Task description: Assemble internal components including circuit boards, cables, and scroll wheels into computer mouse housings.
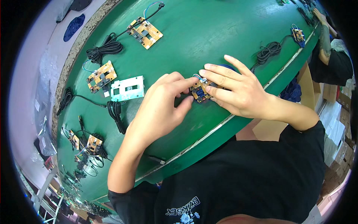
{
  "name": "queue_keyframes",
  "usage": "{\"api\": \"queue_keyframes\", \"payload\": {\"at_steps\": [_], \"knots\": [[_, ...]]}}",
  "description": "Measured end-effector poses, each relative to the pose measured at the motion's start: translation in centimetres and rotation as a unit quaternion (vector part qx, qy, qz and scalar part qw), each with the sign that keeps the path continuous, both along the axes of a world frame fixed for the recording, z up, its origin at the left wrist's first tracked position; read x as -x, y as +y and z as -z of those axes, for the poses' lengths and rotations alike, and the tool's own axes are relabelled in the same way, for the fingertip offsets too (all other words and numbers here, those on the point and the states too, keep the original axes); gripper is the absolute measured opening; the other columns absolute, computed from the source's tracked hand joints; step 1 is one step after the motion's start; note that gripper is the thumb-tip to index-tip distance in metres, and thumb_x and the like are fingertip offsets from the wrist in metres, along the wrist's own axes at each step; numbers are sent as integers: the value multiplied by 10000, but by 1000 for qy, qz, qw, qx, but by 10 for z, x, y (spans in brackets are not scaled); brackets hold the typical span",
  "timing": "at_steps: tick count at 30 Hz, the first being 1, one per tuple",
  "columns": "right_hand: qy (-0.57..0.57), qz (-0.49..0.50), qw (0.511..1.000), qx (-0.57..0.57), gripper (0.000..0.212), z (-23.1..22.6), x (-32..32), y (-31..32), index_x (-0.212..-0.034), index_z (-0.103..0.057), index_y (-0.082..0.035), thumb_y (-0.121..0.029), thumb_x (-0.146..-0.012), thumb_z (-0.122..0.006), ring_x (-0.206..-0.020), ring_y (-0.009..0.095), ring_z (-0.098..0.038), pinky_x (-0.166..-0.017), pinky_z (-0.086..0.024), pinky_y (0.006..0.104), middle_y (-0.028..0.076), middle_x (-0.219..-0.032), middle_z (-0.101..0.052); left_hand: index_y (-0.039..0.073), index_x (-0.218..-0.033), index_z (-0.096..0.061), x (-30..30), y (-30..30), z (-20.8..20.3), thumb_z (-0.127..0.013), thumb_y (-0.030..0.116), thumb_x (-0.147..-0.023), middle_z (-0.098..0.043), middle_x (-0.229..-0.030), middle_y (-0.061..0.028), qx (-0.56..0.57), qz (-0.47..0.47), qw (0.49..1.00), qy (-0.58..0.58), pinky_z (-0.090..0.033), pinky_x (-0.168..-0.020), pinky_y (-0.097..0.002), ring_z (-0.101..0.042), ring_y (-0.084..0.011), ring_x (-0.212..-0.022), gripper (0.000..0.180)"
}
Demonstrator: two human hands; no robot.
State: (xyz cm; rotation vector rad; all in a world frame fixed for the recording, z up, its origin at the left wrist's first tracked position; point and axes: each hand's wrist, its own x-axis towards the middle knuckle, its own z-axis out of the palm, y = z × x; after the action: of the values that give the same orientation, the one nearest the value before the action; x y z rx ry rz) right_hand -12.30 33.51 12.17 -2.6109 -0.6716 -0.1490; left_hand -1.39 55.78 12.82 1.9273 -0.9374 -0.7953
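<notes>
A small tan circuit board [201, 98] with dark components lies on the green table in front of me, partly covered by my hands. My left hand [164, 99] grips its left side, with the index fingertip by the thin coloured wires [200, 77] at the top edge and the thumb low on the side. My right hand [240, 87] rests over the board's right part with its fingers stretched out and apart. Something dark blue [227, 67] shows from behind the right fingers.
Nearby on the green table [209, 33] are a white-green plate [128, 89], more boards [102, 77] [145, 33], and coiled black cables [104, 48] [269, 51]. Another board [298, 36] sits at the right edge, near another person's arm [325, 44]. Tangled cables and boards [94, 143] lie at left.
</notes>
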Motion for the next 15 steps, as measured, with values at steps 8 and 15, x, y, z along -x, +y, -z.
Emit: {"api": "queue_keyframes", "payload": {"at_steps": [8, 15], "knots": [[99, 14, 994, -36, 228, -17, -5, -9, -1095, -689, -65, -152, -884, -681, -1370, 273, -517, -1156, -324, 581, 129, -1457, -562, -17, -1149, -700, 35, -4, -1, -860, 128, -733, -614, -1033, -131, 12, -53, 972, -227, -520, -786, -397, -618, -288, -900, 468], [25, 83, 995, 48, 264, -10, 6, -14, -1122, -712, -89, -138, -863, -705, -1281, 262, -572, -1092, -406, 536, 92, -1322, -639, -47, -1085, -702, 33, -15, -19, -838, 86, -741, -611, -1034, -119, -50, -19, 971, -233, -504, -791, -400, -611, -296, -921, 393]]}}
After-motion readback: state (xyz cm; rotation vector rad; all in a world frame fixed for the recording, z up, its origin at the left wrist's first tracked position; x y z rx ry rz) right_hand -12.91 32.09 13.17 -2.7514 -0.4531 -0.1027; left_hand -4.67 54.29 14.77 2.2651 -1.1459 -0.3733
